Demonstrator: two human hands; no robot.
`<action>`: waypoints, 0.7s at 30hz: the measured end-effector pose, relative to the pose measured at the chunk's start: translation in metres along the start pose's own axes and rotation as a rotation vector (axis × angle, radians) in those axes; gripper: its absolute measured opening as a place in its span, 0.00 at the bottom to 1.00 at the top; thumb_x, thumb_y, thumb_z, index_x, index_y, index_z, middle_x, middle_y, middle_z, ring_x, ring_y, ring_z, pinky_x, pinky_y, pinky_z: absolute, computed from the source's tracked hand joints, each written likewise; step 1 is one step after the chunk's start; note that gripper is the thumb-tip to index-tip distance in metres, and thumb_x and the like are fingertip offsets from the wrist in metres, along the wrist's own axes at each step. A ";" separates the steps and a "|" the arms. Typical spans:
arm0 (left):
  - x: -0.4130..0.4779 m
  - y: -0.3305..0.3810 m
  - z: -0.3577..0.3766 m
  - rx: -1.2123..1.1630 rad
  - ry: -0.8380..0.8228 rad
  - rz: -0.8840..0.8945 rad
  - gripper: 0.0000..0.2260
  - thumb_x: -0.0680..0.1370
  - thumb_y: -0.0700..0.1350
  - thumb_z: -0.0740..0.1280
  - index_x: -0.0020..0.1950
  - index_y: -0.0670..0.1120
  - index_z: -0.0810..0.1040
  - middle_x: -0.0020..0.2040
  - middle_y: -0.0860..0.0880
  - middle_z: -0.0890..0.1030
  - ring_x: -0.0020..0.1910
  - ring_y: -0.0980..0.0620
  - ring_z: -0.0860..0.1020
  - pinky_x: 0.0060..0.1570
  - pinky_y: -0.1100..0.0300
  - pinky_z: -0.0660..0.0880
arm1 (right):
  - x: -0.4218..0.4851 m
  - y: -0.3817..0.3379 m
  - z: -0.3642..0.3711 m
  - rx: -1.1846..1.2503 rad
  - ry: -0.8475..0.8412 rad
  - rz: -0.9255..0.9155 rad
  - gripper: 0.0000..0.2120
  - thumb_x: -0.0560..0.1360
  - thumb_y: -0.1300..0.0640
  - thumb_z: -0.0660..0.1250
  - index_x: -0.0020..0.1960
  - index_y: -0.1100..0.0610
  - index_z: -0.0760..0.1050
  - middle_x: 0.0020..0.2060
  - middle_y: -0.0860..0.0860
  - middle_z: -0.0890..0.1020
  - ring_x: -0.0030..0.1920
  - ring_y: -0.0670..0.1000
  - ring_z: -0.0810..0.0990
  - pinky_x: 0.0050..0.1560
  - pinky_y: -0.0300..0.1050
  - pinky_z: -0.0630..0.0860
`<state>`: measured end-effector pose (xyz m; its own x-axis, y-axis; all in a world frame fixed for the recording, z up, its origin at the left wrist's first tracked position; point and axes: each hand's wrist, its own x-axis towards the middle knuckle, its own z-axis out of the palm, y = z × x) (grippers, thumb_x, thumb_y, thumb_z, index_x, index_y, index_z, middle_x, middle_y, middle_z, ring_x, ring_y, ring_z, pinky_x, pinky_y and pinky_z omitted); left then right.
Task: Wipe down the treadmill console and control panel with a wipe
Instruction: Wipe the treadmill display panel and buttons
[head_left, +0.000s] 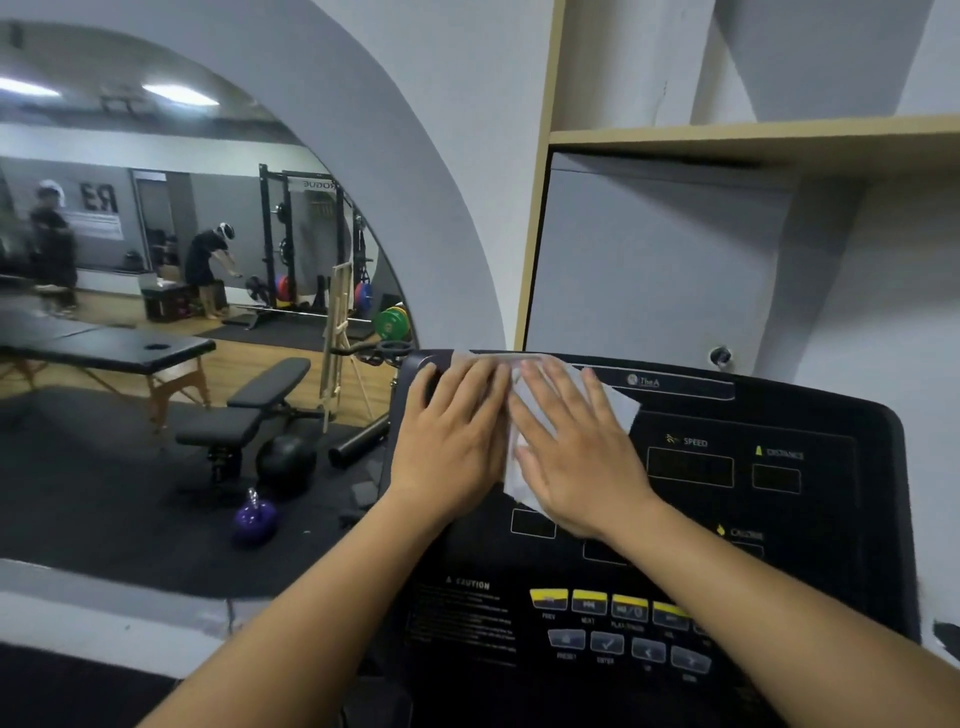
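The black treadmill console (810, 499) fills the lower right, with dark display windows marked SPEED and DISTANCE. A row of yellow buttons (608, 605) and grey keys sits on the control panel below. A pale grey wipe (621, 410) lies flat on the console's upper left corner. My right hand (571, 447) presses on the wipe with straight, spread fingers. My left hand (449, 436) lies flat beside it, fingers straight, covering the wipe's left part near the console's top edge.
An arched wall mirror (208, 312) at left reflects a gym: a weight bench, a massage table, a purple kettlebell, a rack and two people. A wooden shelf unit (753, 135) stands behind the console against the white wall.
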<state>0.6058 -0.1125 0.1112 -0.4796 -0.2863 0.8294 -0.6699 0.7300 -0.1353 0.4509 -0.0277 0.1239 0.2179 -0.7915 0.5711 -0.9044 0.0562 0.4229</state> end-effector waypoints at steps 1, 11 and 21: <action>0.001 -0.003 0.000 0.016 -0.022 -0.003 0.22 0.81 0.48 0.61 0.73 0.43 0.71 0.72 0.43 0.73 0.72 0.43 0.70 0.70 0.39 0.62 | 0.004 0.002 0.001 -0.002 -0.019 -0.001 0.29 0.80 0.45 0.50 0.78 0.55 0.52 0.79 0.56 0.53 0.79 0.57 0.47 0.76 0.62 0.48; -0.029 -0.022 0.003 0.045 -0.148 -0.151 0.29 0.83 0.55 0.44 0.80 0.40 0.52 0.81 0.42 0.51 0.80 0.45 0.48 0.75 0.35 0.50 | 0.032 -0.010 -0.003 -0.046 -0.066 -0.110 0.31 0.81 0.38 0.42 0.80 0.52 0.45 0.79 0.55 0.45 0.78 0.59 0.40 0.75 0.65 0.44; -0.126 0.005 -0.005 0.061 -0.228 -0.139 0.31 0.82 0.56 0.52 0.79 0.39 0.55 0.81 0.41 0.53 0.80 0.43 0.52 0.73 0.35 0.53 | -0.047 -0.048 0.019 0.000 -0.066 -0.286 0.33 0.80 0.39 0.52 0.79 0.55 0.52 0.79 0.57 0.51 0.78 0.61 0.46 0.74 0.65 0.49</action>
<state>0.6658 -0.0698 0.0091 -0.4913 -0.5180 0.7002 -0.7678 0.6372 -0.0674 0.4776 -0.0051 0.0636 0.4394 -0.8133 0.3814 -0.8096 -0.1746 0.5604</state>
